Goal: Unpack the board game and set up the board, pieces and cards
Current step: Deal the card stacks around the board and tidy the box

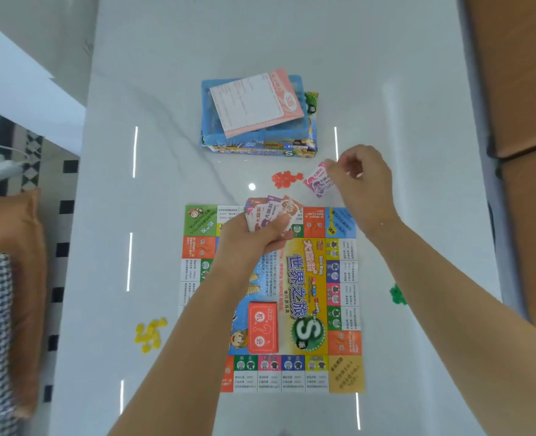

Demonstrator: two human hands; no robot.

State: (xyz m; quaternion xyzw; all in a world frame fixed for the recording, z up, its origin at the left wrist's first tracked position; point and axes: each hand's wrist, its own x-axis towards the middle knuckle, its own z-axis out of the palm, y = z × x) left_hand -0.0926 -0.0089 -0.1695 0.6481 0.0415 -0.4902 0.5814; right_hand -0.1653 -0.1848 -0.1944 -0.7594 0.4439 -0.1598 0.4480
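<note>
The colourful game board point(342, 297) lies unfolded flat on the white table. An orange card deck point(262, 328) sits on the board's centre. My left hand point(247, 243) grips a fanned stack of paper notes point(268, 212) above the board's far edge. Beyond the board's far right corner, my right hand point(361, 180) pinches a single pink note point(318, 180) just over the table. Small piles of red pieces point(285, 179), yellow pieces point(150, 333) and green pieces point(397, 294) lie around the board.
The open game box point(310, 146) with a blue plastic tray point(206, 105) and a pink-edged rules sheet point(254, 103) stands at the far middle of the table point(291, 42). Brown chairs point(518, 73) flank the right side; a cushioned seat point(24, 278) is on the left.
</note>
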